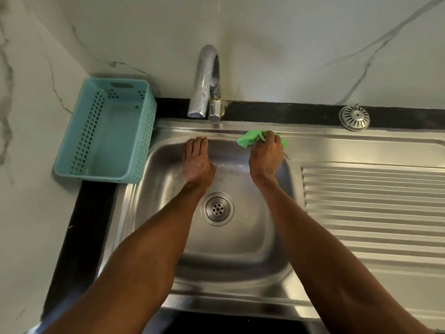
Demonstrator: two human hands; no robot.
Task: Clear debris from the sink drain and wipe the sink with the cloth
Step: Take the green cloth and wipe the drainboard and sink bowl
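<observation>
step: wiping sink (240, 249) rim | right hand (266, 156) fingers grip cloth (248, 139) | left hand (197, 162) fingers flat, bracing | next: sweep toward left fingers

basket (106, 131): teal plastic, perforated sides, upright on the tabletop's back left corner against the wall
faucet (206, 83): chrome, curved spout, behind the basin
strainer cap (354, 117): round metal, slotted, on the black tabletop (289, 114) at back right
wall (289, 44): white marble, grey veins
</observation>
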